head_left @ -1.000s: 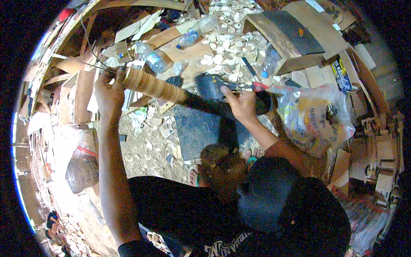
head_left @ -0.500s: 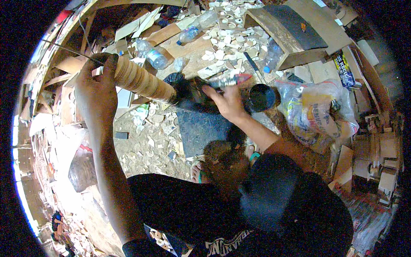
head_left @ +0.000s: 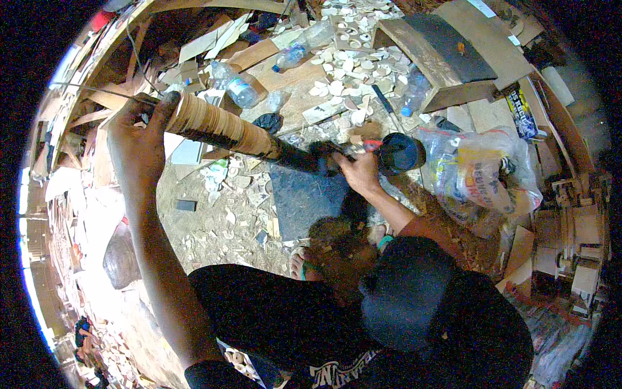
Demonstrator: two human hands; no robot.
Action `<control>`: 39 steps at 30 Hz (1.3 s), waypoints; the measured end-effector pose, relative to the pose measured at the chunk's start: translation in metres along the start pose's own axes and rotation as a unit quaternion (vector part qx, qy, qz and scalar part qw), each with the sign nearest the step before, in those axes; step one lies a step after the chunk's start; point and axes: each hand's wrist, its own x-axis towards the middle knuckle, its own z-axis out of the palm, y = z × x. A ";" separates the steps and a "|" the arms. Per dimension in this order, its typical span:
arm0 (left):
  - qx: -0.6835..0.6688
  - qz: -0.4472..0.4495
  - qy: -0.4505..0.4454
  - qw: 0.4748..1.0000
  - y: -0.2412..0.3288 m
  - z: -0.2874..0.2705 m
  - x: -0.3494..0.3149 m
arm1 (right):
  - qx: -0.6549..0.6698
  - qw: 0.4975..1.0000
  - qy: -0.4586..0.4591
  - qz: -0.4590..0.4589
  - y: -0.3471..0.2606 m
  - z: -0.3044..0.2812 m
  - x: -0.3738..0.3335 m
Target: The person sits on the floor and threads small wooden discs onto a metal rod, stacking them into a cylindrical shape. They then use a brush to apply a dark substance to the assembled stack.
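Note:
A long stack of thin round wooden discs (head_left: 227,128) slants from upper left down to the middle. Its right part is black, and a dark streak runs along its lower side. My left hand (head_left: 137,142) is closed around the upper left end, where a thin rod (head_left: 81,87) sticks out. At the black end my right hand (head_left: 363,174) is closed on what looks like a brush with a red part (head_left: 371,145); its dark tip is hard to make out. Just right of that hand is a round black container (head_left: 397,153).
Plastic bottles (head_left: 238,89) and many pale wood offcuts (head_left: 369,68) lie beyond the stack. A wooden box form (head_left: 447,65) stands at far right, with a clear plastic bag (head_left: 479,172) nearer. A dark mat (head_left: 301,204) covers the ground before my feet.
My right hand has moved slightly right and nearer along the stack's black end. The stack now shows a dark streak on its lower side, and its right end sits lower.

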 end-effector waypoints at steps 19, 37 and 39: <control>0.071 -0.064 0.053 0.994 -0.003 0.021 0.005 | 0.014 0.997 -0.077 -0.008 -0.070 0.008 0.024; -0.085 0.000 -0.066 0.994 0.014 -0.001 0.003 | -0.024 0.996 0.074 0.052 0.048 0.021 -0.028; -0.065 0.011 -0.032 0.997 0.013 0.005 0.006 | 0.006 0.998 0.065 -0.022 -0.002 0.013 -0.006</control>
